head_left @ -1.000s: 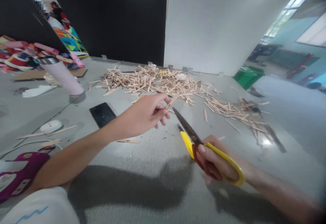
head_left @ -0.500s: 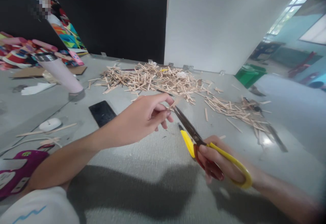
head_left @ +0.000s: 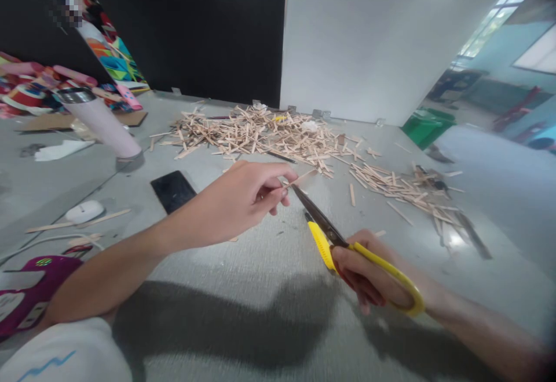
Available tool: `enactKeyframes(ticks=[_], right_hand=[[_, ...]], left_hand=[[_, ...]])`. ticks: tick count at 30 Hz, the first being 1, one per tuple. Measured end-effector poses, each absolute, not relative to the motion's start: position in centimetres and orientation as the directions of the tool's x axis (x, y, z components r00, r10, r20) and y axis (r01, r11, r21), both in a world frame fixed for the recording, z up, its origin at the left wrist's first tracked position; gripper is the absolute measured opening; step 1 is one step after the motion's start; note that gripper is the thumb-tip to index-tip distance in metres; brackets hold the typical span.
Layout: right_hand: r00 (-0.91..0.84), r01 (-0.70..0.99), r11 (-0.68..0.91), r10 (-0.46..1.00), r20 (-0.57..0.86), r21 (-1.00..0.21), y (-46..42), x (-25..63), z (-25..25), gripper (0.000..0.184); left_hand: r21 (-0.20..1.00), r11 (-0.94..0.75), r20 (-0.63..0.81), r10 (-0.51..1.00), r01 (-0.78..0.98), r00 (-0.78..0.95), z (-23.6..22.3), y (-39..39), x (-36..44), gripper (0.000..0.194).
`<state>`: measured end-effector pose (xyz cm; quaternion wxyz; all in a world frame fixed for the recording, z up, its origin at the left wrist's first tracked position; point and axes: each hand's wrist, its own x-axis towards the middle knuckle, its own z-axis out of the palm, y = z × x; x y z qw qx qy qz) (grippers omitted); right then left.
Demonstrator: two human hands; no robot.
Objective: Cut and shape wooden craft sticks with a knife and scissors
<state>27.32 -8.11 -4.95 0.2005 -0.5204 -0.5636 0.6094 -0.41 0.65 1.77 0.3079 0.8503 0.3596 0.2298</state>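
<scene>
Between the thumb and forefinger of my left hand [head_left: 256,193] is a thin wooden craft stick [head_left: 305,177], its free end pointing up and right. My right hand [head_left: 369,266] grips a pair of scissors [head_left: 324,221] with yellow and red handles. The dark blades look closed or nearly so, and their tips meet the stick close to my left fingertips. Under the scissors lies a yellow utility knife [head_left: 320,242], flat on the grey table [head_left: 243,312]. Behind my hands spreads a loose heap of craft sticks [head_left: 247,135].
A black phone [head_left: 172,191] lies beside my left forearm. Further left are a pink tumbler [head_left: 104,124], a white earbud case [head_left: 84,212] and a purple power strip [head_left: 35,295]. More sticks [head_left: 391,185] lie to the right. Black and white panels [head_left: 339,40] rise behind; a green bin [head_left: 428,128] stands beyond.
The scissor tips have come up against the stick, and the blades look more closed. The stick has tilted lower toward the right. My left hand stays nearly in place.
</scene>
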Motion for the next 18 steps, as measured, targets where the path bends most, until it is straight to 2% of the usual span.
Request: enactKeyframes(ticks=[7, 12, 15, 18], right_hand=[[-0.394, 0.374, -0.269, 0.82, -0.415, -0.887, -7.8, 27.9, -5.0, 0.059], [-0.464, 0.315, -0.327, 0.766, -0.445, -0.891, -7.6, 28.1, -5.4, 0.071], [-0.48, 0.275, -0.41, 0.725, -0.494, -0.87, -7.6, 28.0, -5.5, 0.075], [-0.44, 0.244, -0.417, 0.757, -0.483, -0.875, -7.6, 27.7, -5.4, 0.075]], left_hand=[[0.571, -0.627, 0.191, 0.73, 0.531, 0.656, 1.5, 1.0, -0.4, 0.028], [0.503, -0.652, 0.199, 0.726, 0.567, 0.659, 0.9, 1.5, -0.2, 0.03], [0.514, -0.644, 0.172, 0.725, 0.566, 0.667, 0.8, 1.9, -0.2, 0.029], [0.601, -0.586, 0.106, 0.732, 0.543, 0.673, 1.1, 2.2, -0.3, 0.025]])
